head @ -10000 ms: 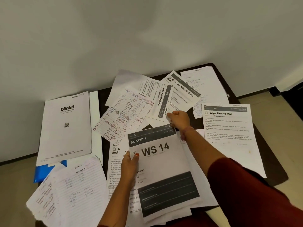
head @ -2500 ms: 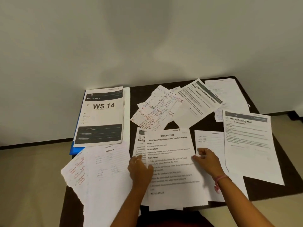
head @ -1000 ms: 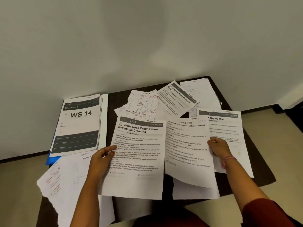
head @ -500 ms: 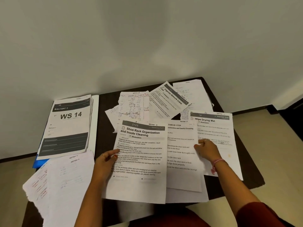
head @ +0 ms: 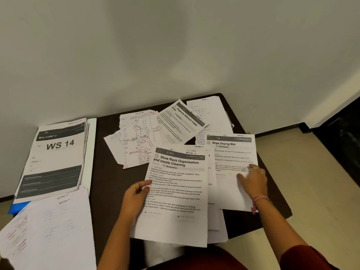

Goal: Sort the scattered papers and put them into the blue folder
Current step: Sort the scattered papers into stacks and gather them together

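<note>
Left fingers: the left hand (head: 134,197) pinches the left edge of the "Shoe Rack Organization and Insole Cleaning" sheet (head: 175,191), thumb on top, fingers closed under it.
Right fingers: the right hand (head: 253,182) lies flat, fingers spread apart, pressing on the "Wipe Drying Mat" sheet (head: 231,158); it grips nothing.
Step in hand: gathering printed task sheets into one stack at 6 o'clock on the counter (head: 105,172).
Next move: likely slide the Wipe Drying Mat sheet toward 9 o'clock onto the held stack, edges squared.
Still loose: handwritten sheets (head: 136,137) at 12 o'clock, the "Organize Network Cable" sheet (head: 181,121) at 1 o'clock.
Blue folder (head: 18,207): at 9 o'clock, mostly hidden beneath the "WS 14" pile (head: 56,158).
</note>
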